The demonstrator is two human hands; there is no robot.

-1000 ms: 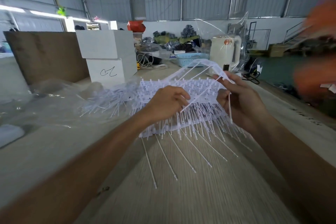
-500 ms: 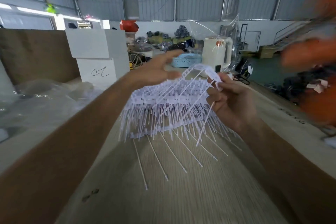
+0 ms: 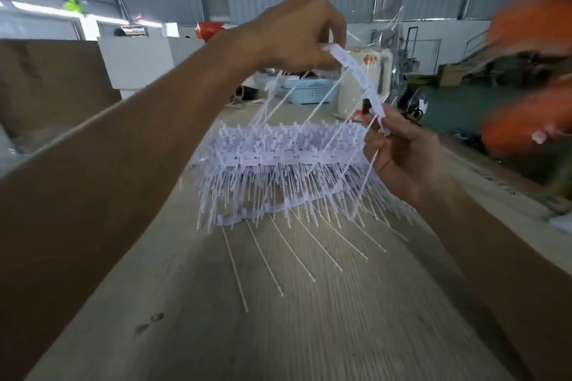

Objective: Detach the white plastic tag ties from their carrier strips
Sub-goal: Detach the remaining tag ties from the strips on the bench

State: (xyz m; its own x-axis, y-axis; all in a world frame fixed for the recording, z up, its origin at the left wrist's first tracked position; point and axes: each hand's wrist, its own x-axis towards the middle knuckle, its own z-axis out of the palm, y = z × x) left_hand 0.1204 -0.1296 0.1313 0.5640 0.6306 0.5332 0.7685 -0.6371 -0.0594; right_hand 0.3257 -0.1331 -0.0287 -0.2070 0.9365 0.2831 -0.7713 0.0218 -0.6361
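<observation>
A bent white carrier strip [image 3: 359, 77] arcs in the air between my two hands, with several thin white tag ties [image 3: 312, 111] hanging from it. My left hand [image 3: 297, 34] is raised high and grips the strip's upper end. My right hand [image 3: 402, 155] sits lower and pinches the strip's lower end, with a single tie running down past its fingers. Below them a big heap of white tag ties on strips [image 3: 284, 170] lies on the wooden table [image 3: 309, 318], their long tails fanned toward me.
A light blue basket [image 3: 309, 91] and a white appliance [image 3: 371, 80] stand at the table's far end. White boxes [image 3: 136, 62] and a brown board [image 3: 46, 80] are at the left. A blurred person in orange [image 3: 532, 77] is at the right.
My left hand left the heap, rose and took hold of the strip's upper end. The strip is now lifted higher and stretched between both hands.
</observation>
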